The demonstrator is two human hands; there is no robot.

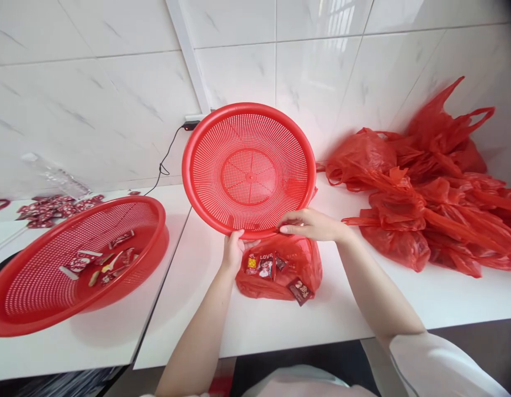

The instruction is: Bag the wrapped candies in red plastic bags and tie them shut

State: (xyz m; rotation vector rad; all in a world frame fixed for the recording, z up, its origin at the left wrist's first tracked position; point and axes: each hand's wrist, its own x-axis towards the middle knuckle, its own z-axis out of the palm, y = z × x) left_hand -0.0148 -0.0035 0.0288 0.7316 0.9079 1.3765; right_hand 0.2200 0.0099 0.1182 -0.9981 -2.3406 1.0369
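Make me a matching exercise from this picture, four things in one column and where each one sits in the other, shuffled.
Things:
1. tilted basket
2. flat basket
3. bag with packets
4. pile of empty bags

Places:
A. far right of the counter
B. under the held basket's lower rim
C. held by left hand and right hand
D. left table, few packets inside

Pairs: 1-C, 2-D, 3-B, 4-A

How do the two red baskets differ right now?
1. The held basket is tipped up on edge against the wall; the left basket rests on the table, slightly tilted.
2. The held basket is empty; the left basket holds a few small packets.
3. The left hand and right hand grip the held basket's lower rim; nothing touches the left basket.
Shared: both are round, red, perforated plastic.
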